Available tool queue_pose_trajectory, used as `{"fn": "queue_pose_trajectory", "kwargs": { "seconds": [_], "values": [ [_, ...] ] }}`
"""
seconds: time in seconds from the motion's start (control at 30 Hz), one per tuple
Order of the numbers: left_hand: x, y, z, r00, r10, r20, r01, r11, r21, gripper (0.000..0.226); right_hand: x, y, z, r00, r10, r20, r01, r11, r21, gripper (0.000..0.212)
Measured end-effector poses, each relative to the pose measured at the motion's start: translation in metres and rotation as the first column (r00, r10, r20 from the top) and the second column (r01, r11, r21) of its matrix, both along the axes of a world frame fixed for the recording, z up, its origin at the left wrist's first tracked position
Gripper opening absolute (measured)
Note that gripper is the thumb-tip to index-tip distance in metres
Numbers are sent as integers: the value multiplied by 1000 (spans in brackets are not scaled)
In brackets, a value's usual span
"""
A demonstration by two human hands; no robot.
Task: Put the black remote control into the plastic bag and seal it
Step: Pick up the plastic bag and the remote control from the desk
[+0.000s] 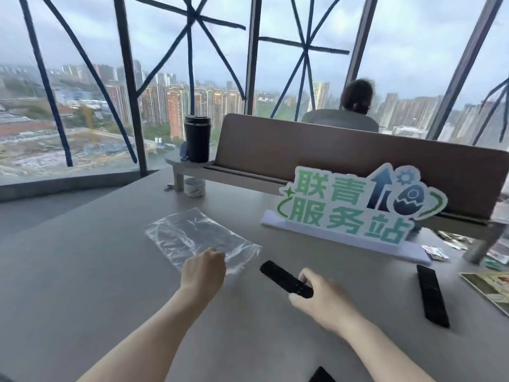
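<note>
A clear plastic bag (pixel 190 234) lies flat on the grey table (pixel 82 271), its near end toward me. My left hand (pixel 203 270) is closed on that near edge of the bag. Just to its right, my right hand (pixel 322 299) grips the near end of a slim black remote control (pixel 278 272), whose far end points toward the bag's near right corner. A second black remote (pixel 432 295) lies by itself on the table at the right.
A green and white sign (pixel 352 205) stands behind the remotes. A black tumbler (pixel 197 138) sits on a raised shelf (pixel 187 162), a tape roll (pixel 195 186) below it. Packets and a leaflet (pixel 493 285) lie far right. A person sits beyond the brown divider (pixel 303 150).
</note>
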State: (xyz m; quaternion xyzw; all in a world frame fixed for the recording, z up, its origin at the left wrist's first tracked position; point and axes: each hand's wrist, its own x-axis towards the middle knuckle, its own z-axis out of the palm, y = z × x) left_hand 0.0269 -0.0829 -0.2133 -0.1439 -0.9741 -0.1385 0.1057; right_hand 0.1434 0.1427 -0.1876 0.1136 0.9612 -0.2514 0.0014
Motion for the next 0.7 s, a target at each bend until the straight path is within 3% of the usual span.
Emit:
{"fn": "queue_pose_trajectory", "kwargs": {
  "seconds": [0.07, 0.2, 0.27, 0.37, 0.43, 0.57, 0.63, 0.7],
  "values": [
    [9, 7, 9, 996, -74, -41, 75, 997, 28, 15, 14, 3, 15, 997, -67, -24, 63, 989, -131, 31],
    [40, 28, 25, 974, -207, -94, 216, 972, 95, 16, 19, -6, 42, 997, -58, 47, 65, 983, -170, 30],
    [57, 38, 32, 965, -226, -132, 242, 962, 125, 14, 10, -23, 48, 999, -43, 27, 48, 962, -267, 24],
    [71, 45, 40, 962, -195, -194, 230, 957, 178, 16, -2, -49, 49, 998, -55, -37, 24, 817, -576, 8],
    [73, 44, 42, 965, -163, -207, 214, 943, 255, 13, 2, -49, 44, 986, -148, -73, 67, 761, -645, 20],
    [73, 36, 38, 971, -119, -206, 181, 933, 312, 15, 50, -15, 34, 973, -200, -114, 146, 918, -368, 23],
    [77, 36, 34, 975, -122, -185, 180, 924, 339, 24, 91, 6, 30, 984, -175, 21, 177, 971, -160, 14],
    [81, 38, 28, 977, -135, -164, 185, 920, 345, 31, 131, 20, 21, 965, -165, 205, 163, 986, 29, 35]
  ]
}}
